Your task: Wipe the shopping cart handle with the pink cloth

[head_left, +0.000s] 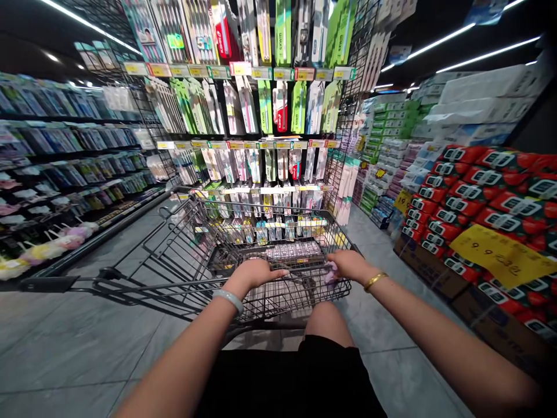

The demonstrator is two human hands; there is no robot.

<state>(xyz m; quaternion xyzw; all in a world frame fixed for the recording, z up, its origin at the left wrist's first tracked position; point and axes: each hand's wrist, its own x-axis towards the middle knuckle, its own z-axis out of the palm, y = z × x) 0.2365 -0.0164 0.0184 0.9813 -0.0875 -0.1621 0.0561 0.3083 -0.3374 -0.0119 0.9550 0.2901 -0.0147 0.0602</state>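
Head cam, supermarket aisle: your left hand (256,273) and right hand (351,266) are both closed over the handle (304,268) of a wire shopping cart (204,244), fingers curled round the bar, knuckles up. A pale bangle (230,299) sits on your left wrist, a gold one (375,280) on your right. The cart stands directly in front of you on the grey tiled floor (87,342), nose pointing at a rack of hanging toothbrush packs (270,104) w/ yellow and white price tags along each rail. The basket holds what looks like a flat pinkish pack (293,251) near the handle end (too blurred to read). A bare knee (327,322) and dark shorts (296,377) show below the handle. At your left, long shelves (65,157) of small boxed goods run down the aisle. At your right, red-wrapped packs (487,191) are stacked on cardboard, a yellow price sign (500,252) in front; white and green bundles (456,110) are piled behind them.
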